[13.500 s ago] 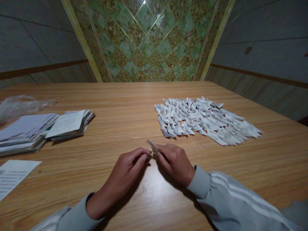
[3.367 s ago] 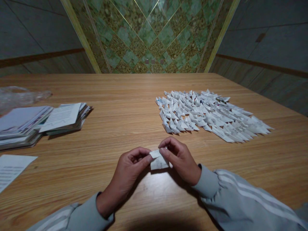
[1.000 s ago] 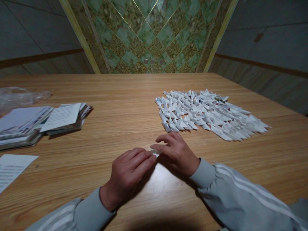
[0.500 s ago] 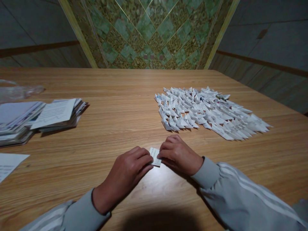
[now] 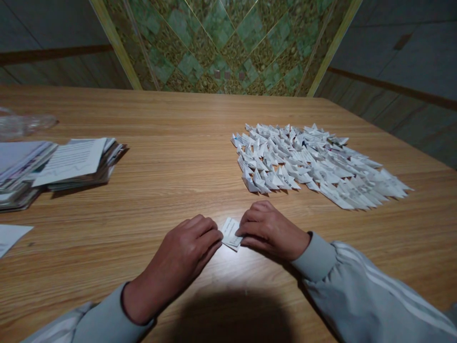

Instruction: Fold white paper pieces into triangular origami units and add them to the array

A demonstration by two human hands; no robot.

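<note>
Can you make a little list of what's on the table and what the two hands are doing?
left hand: fingertips pressing the left edge of the paper slip
right hand: fingers curled on the slip's right edge
paper slip: small, printed, lying on the table between the hands
folded pieces: many white ones spread out, right of centre
paper stacks: far left, printed sheets on top
plastic bag: clear, behind the stacks
loose sheet: left edge
table: wood

White printed paper slip (image 5: 230, 232); white folded pieces (image 5: 314, 164); light woodgrain table (image 5: 178, 157); grey white-striped sleeve (image 5: 360, 290).
</note>
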